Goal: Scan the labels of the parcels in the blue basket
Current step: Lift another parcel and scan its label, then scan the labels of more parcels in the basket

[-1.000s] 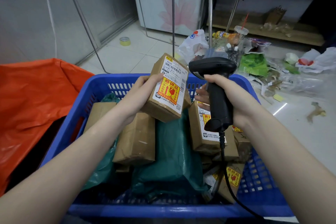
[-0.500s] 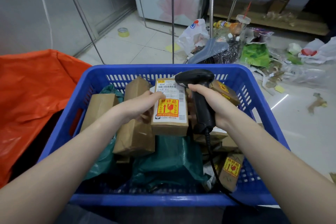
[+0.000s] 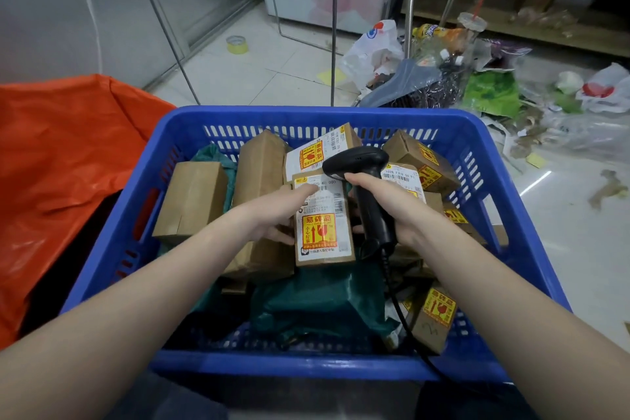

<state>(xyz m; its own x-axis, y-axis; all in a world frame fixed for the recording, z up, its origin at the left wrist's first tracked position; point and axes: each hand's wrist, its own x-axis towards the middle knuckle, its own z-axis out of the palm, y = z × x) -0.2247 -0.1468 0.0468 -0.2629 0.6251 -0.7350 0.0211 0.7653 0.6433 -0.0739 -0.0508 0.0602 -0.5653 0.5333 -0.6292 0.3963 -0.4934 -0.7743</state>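
With the left hand (image 3: 272,211) steadying the labelled parcel (image 3: 324,225) in the blue basket (image 3: 306,363), the right hand (image 3: 392,201), clamped on the scanner (image 3: 368,194), should tilt its head squarely onto the barcode.

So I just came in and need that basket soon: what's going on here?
A person is working through parcels in the blue basket with a handheld barcode scanner. The right hand grips the scanner's handle, its head just above a small cardboard parcel that the left hand holds label-up on the pile. More boxes and green mailers lie around it in the basket, some label-up, some showing no label.
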